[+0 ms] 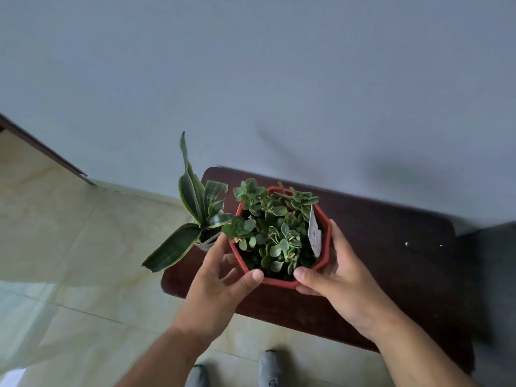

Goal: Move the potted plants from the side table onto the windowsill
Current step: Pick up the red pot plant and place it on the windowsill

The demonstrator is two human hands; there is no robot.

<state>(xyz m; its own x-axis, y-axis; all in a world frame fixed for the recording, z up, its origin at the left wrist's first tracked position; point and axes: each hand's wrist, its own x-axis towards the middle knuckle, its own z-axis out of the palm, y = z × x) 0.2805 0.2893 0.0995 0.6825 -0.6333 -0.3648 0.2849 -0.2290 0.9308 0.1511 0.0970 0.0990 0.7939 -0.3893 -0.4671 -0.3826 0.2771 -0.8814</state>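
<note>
A red octagonal pot (279,282) filled with small round-leaved green plants and a white tag sits over the dark wooden side table (391,247). My left hand (220,280) grips the pot's left side, thumb on the near rim. My right hand (337,272) grips its right side, thumb on the near rim as well. Whether the pot touches the table is hidden. A snake plant (195,210) with long striped leaves stands in a pale pot at the table's left end, its leaves close to my left hand.
A plain grey wall (279,79) runs right behind the table. Pale tiled floor (69,247) spreads to the left, with a dark door frame (42,146) at far left. My grey shoes (269,367) show below the table's near edge.
</note>
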